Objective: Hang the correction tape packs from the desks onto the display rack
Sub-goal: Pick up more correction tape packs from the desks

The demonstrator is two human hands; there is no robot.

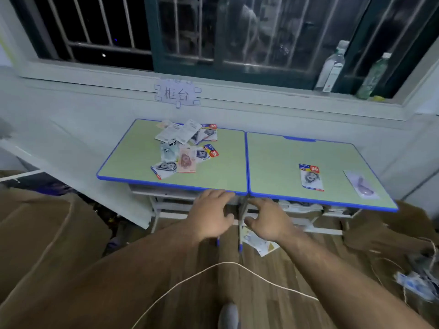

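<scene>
Left hand (pixel 211 211) and right hand (pixel 267 220) hover empty, fingers loose, at the near edge where the two surfaces (pixel 273 162) meet, I'd guess picking between the pack pile (pixel 185 148) at 11 o'clock and two loose packs (pixel 311 177) at 2 o'clock.

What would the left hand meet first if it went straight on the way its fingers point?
Probably the front edge of the left desk, just ahead of the left hand; past it lies bare desktop, the packs sitting further left. Depth is unclear.
</scene>
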